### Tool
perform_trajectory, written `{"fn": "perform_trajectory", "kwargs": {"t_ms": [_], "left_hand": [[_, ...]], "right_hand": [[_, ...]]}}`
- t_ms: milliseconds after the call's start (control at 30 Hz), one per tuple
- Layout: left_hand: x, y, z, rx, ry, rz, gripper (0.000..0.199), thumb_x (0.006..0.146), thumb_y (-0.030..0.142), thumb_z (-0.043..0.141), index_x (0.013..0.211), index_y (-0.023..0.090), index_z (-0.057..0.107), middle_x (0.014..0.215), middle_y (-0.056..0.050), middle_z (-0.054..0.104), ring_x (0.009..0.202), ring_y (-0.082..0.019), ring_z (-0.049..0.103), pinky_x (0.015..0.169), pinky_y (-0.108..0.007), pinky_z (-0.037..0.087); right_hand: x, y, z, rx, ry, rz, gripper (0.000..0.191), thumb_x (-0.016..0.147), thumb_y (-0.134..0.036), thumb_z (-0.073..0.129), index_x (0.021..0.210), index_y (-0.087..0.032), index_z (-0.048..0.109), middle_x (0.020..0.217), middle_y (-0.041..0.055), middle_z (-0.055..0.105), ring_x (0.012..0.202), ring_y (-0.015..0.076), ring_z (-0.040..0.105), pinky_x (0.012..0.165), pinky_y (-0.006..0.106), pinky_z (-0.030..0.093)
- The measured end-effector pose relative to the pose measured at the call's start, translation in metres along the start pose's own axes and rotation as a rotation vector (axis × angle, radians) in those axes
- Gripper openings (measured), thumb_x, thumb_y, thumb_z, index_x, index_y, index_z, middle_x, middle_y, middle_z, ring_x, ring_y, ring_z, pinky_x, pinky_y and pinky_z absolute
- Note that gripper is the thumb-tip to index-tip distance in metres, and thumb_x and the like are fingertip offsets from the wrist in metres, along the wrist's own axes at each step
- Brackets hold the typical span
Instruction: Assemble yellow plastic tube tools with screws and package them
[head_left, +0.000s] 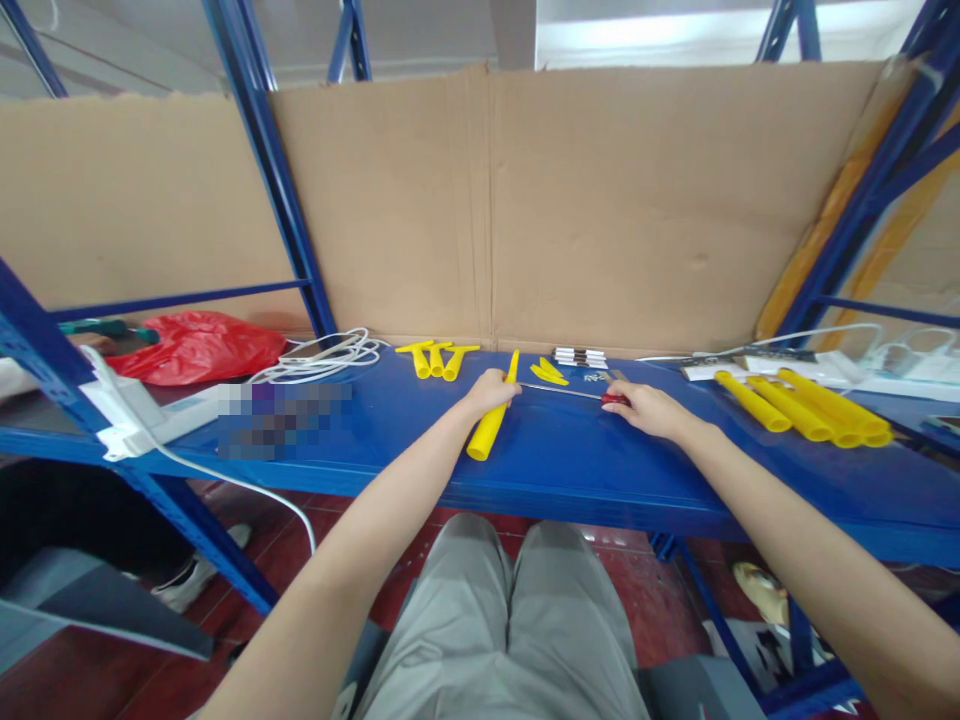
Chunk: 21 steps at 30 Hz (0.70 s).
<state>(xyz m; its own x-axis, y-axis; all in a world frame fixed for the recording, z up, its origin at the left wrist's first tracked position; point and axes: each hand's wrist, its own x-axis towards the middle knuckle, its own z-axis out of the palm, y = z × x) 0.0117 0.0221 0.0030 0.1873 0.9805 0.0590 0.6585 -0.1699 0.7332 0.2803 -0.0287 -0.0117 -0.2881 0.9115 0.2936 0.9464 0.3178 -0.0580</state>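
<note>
My left hand (489, 391) is closed around a yellow plastic tube (487, 435), whose open round end points toward me over the blue shelf top. In my right hand (651, 410) is a screwdriver (615, 399) with a red handle, its long thin shaft pointing left. The shaft's tip reaches the tube beside my left fingers; whether it sits on a screw is too small to tell. Just beyond the shaft lie several flat yellow pieces (549, 372) and a small heap of screw-like metal parts (596, 377).
Three yellow T-shaped pieces (452, 365) lie at the back left, near a coiled white cable (337, 358). Black-and-white strips (580, 357) rest against the cardboard (637, 220). Several yellow tubes (806, 410) lie to the right. A red bag (202, 345) and another person's hand (101, 344) are far left.
</note>
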Motion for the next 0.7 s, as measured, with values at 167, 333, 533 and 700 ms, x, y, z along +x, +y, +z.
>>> {"fn": "perform_trajectory", "kwargs": {"t_ms": [167,333,533,700], "left_hand": [[0.008,-0.008,-0.007,0.049,-0.012,0.009,0.007,0.076,0.018,0.055,0.079,0.013,0.059,0.061,-0.003,0.062,0.055,-0.016,0.06,0.05,-0.023,0.041],[0.017,-0.011,-0.04,0.301,0.093,0.03,0.006,0.073,0.021,0.06,0.074,0.015,0.06,0.063,-0.003,0.062,0.062,-0.018,0.062,0.053,-0.023,0.04],[0.02,-0.005,-0.068,0.123,0.03,0.047,0.003,0.07,0.019,0.061,0.072,0.017,0.06,0.057,0.0,0.059,0.05,-0.014,0.055,0.049,-0.022,0.039],[0.02,-0.009,-0.068,-0.005,0.0,0.036,0.005,0.074,0.02,0.06,0.078,0.017,0.061,0.066,-0.001,0.063,0.052,-0.012,0.056,0.052,-0.022,0.042]], "right_hand": [[-0.003,0.013,-0.004,0.071,0.003,-0.022,0.012,0.085,-0.03,0.05,0.083,-0.021,0.058,0.085,0.0057,0.07,0.077,0.0193,0.065,0.069,0.028,0.046],[-0.001,0.025,-0.002,0.125,-0.033,-0.025,0.012,0.081,-0.029,0.052,0.077,-0.02,0.059,0.082,0.006,0.069,0.076,0.0193,0.064,0.071,0.03,0.048],[0.017,0.035,-0.027,0.207,-0.145,-0.008,0.024,0.077,-0.037,0.058,0.091,-0.019,0.066,0.093,0.0079,0.072,0.081,0.0208,0.066,0.075,0.032,0.052],[0.043,0.033,-0.077,0.159,-0.118,-0.01,0.039,0.081,-0.047,0.054,0.105,-0.02,0.069,0.102,0.0086,0.072,0.088,0.0232,0.066,0.076,0.033,0.053]]}}
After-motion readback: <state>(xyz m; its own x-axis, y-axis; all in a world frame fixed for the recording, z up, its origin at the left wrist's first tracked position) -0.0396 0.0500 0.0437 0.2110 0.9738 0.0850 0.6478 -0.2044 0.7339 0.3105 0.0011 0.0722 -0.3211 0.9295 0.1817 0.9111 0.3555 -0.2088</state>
